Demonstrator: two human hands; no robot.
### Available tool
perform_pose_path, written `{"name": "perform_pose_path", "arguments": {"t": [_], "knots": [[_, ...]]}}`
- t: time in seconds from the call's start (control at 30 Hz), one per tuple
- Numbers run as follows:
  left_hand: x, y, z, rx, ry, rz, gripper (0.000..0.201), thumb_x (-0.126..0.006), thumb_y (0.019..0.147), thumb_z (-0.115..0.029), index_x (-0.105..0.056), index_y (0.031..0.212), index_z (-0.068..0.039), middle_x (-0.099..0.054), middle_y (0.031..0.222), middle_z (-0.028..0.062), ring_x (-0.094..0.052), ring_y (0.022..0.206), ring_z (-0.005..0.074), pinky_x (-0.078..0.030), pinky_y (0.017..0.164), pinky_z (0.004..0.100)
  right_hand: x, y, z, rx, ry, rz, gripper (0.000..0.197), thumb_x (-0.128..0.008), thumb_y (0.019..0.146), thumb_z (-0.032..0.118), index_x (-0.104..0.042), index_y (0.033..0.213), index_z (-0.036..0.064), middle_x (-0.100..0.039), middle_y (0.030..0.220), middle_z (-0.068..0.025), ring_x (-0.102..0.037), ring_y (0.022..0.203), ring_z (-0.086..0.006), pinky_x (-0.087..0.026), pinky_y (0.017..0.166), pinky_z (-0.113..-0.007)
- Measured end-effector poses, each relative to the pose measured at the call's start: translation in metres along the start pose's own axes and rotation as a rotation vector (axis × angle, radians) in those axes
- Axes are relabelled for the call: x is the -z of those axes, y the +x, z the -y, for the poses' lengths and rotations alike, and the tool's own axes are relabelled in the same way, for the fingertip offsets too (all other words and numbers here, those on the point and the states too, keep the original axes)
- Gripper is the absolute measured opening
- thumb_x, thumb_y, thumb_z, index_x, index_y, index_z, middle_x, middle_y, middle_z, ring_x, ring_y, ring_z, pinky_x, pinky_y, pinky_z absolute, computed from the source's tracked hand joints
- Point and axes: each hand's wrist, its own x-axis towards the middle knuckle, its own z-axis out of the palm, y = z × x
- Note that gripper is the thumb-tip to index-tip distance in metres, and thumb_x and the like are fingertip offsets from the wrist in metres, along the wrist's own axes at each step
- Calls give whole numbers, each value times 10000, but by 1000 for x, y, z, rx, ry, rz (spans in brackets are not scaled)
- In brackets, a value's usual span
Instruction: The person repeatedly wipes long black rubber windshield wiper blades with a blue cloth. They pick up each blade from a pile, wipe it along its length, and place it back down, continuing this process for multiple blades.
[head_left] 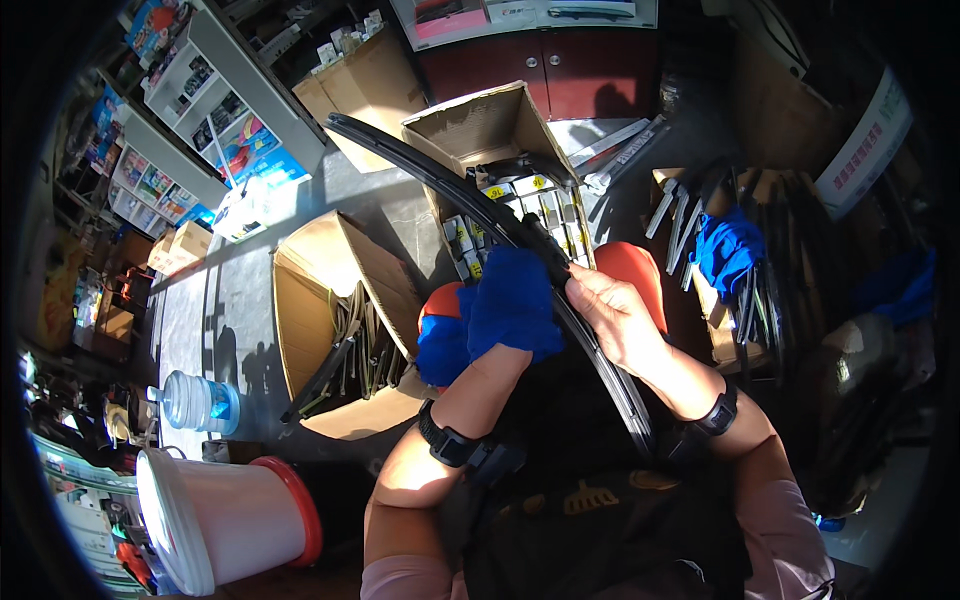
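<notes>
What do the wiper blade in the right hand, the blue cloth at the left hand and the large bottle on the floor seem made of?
Wiper blade: black, satin, with highlights along its length; probably rubber and plastic, perhaps metal.
Blue cloth: matt, soft fabric, judging by its folds; fibre unclear.
Bottle: likely plastic, smooth and bluish, judging by its see-through, glossy walls.

From the wiper blade [500, 218], a carton [465, 125] holding packets [530, 187] stands at twelve o'clock before a cabinet [500, 75], a box [300, 280] of strips [350, 350] at eight with a jug [203, 403] beyond, and another box [715, 318] with a cloth [727, 252] on its contents at three.
</notes>
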Motion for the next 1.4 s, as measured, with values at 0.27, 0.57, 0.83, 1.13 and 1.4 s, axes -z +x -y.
{"name": "perform_pose_path", "arguments": {"t": [0.27,0.57,0.83,1.13,1.4], "knots": [[-6,32,39,367,-855,-178,189,-490,931,-229,-570,974,-63,-597,859,48,-571,787,159,-462,656,278,-13,1,5,78,-64,-37,280,-465,985,144,-506,1228,12,-512,854,45,-415,801,-20,-376,746,-158],[3,8,-1,504,-1213,84,119,-477,935,-163,-556,927,-75,-596,833,32,-571,723,140,-471,619,278,-13,8,6,9,70,-63,301,-472,975,98,-483,1261,5,-541,910,48,-437,818,-7,-381,743,-154],[18,-20,3,-237,-231,315,135,-623,829,-176,-590,862,-49,-608,817,42,-590,722,170,-472,614,306,9,21,-11,94,309,-97,347,-552,933,87,-483,1253,-27,-602,964,-1,-532,847,-38,-431,790,-185],[49,-20,14,-36,-550,217,303,-501,937,-187,-509,1180,-6,-600,1067,124,-597,890,223,-485,754,352,43,24,23,-93,536,-263,354,-541,943,281,-539,1190,28,-630,758,-28,-558,543,-74,-468,493,-201],[54,-4,-4,-279,7,-80,294,-601,831,-211,-590,1052,-18,-615,942,130,-612,900,245,-497,768,300,32,26,5,-157,706,-179,348,-502,954,338,-517,1206,97,-572,676,-43,-542,496,-111,-460,456,-226]]}}
